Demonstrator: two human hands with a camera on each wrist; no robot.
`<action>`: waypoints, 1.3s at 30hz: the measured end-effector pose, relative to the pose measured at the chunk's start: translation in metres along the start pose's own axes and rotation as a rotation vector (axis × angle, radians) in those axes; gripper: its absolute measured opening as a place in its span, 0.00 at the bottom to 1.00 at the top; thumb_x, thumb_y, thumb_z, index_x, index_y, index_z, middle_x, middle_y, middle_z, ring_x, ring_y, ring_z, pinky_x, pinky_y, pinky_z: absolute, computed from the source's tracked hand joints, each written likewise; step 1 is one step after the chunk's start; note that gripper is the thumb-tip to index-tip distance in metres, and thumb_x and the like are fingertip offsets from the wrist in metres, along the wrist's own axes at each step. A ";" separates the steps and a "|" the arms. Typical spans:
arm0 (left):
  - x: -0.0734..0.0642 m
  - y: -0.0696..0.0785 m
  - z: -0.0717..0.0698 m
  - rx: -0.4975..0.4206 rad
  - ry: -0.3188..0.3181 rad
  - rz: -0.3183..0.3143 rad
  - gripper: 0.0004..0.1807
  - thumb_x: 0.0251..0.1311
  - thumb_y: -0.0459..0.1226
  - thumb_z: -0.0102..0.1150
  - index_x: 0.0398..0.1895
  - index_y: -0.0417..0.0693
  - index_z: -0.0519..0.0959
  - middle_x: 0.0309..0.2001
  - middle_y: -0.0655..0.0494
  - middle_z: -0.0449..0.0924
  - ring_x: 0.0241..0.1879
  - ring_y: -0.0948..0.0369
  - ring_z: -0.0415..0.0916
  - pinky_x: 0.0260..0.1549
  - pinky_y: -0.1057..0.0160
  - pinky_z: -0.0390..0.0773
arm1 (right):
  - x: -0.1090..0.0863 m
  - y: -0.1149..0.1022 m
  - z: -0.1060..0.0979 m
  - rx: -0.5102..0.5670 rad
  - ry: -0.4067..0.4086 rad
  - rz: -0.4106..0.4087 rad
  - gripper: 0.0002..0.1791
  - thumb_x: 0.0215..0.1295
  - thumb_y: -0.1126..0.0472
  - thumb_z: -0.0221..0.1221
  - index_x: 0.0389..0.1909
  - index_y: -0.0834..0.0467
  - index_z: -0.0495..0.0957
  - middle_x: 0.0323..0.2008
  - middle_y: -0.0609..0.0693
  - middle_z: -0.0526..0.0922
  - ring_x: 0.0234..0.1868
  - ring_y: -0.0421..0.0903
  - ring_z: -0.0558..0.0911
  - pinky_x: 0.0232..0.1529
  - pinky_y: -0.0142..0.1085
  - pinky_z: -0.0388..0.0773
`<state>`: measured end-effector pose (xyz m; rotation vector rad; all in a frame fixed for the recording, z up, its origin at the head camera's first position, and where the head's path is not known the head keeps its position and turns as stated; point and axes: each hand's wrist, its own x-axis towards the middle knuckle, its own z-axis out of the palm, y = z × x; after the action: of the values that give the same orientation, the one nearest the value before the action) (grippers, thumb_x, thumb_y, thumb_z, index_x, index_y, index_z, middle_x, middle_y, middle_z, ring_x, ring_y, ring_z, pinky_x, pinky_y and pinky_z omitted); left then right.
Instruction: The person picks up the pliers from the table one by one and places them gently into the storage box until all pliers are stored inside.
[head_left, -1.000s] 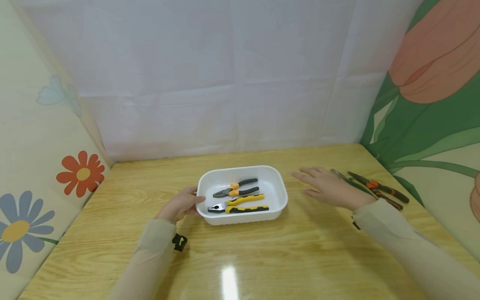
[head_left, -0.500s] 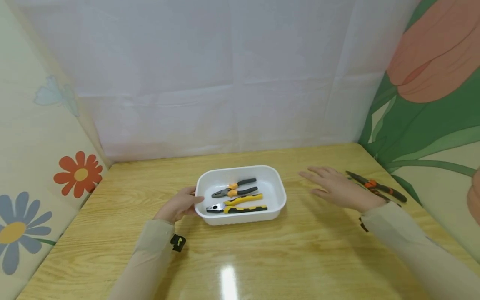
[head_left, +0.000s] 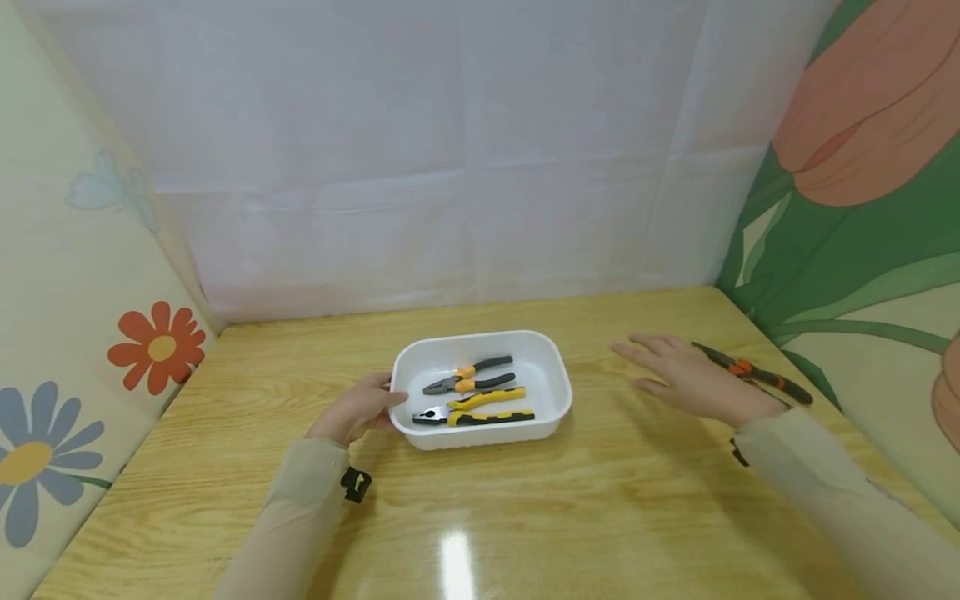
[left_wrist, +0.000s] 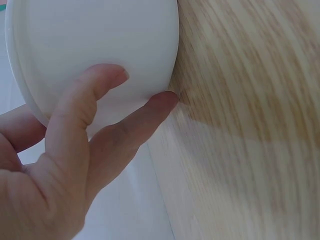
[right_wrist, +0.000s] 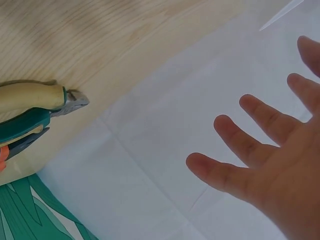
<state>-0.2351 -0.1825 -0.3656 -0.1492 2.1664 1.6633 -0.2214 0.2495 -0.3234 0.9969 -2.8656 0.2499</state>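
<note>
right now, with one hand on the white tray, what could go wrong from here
The left hand grips the white tray at one end only, so lifting it that way might let the far end dip. The yellow-and-black pliers and orange-and-black pliers inside could then slide. The green-and-cream pliers show in the right wrist view but not in the head view, so the right hand might bump them unseen, or the long-nosed pliers beside them.
</note>
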 end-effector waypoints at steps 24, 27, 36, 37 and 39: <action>-0.001 0.001 -0.001 0.008 -0.001 -0.002 0.29 0.70 0.26 0.44 0.71 0.25 0.50 0.60 0.24 0.64 0.39 0.50 0.79 0.41 0.55 0.85 | -0.021 0.023 -0.002 -0.020 -0.034 0.106 0.31 0.68 0.61 0.60 0.68 0.66 0.64 0.63 0.72 0.65 0.61 0.72 0.63 0.55 0.67 0.67; -0.002 0.000 -0.001 0.007 -0.001 -0.002 0.29 0.70 0.26 0.44 0.71 0.25 0.50 0.60 0.24 0.64 0.39 0.51 0.79 0.40 0.55 0.85 | -0.023 0.024 -0.002 -0.026 -0.029 0.109 0.31 0.68 0.60 0.60 0.68 0.66 0.64 0.63 0.71 0.65 0.61 0.71 0.64 0.55 0.68 0.67; -0.001 0.000 -0.002 0.013 -0.006 0.001 0.29 0.70 0.26 0.45 0.71 0.25 0.50 0.59 0.25 0.65 0.38 0.52 0.79 0.38 0.57 0.86 | -0.029 0.029 -0.004 -0.019 -0.039 0.160 0.32 0.68 0.62 0.59 0.70 0.65 0.62 0.63 0.74 0.63 0.61 0.74 0.62 0.56 0.69 0.64; 0.000 0.000 -0.002 0.012 -0.005 0.002 0.29 0.70 0.26 0.45 0.71 0.25 0.50 0.58 0.26 0.66 0.38 0.52 0.79 0.38 0.57 0.86 | -0.029 0.030 -0.003 -0.023 -0.037 0.160 0.32 0.68 0.62 0.59 0.70 0.64 0.62 0.63 0.75 0.63 0.61 0.74 0.62 0.56 0.69 0.64; 0.000 0.000 -0.002 0.014 -0.003 0.000 0.29 0.70 0.26 0.45 0.71 0.25 0.50 0.59 0.26 0.66 0.37 0.53 0.79 0.38 0.58 0.86 | -0.030 0.032 -0.001 -0.027 -0.034 0.161 0.32 0.68 0.62 0.59 0.71 0.63 0.62 0.63 0.75 0.63 0.60 0.74 0.63 0.55 0.69 0.65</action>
<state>-0.2354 -0.1847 -0.3654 -0.1426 2.1755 1.6463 -0.2182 0.2925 -0.3305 0.7746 -2.9747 0.2076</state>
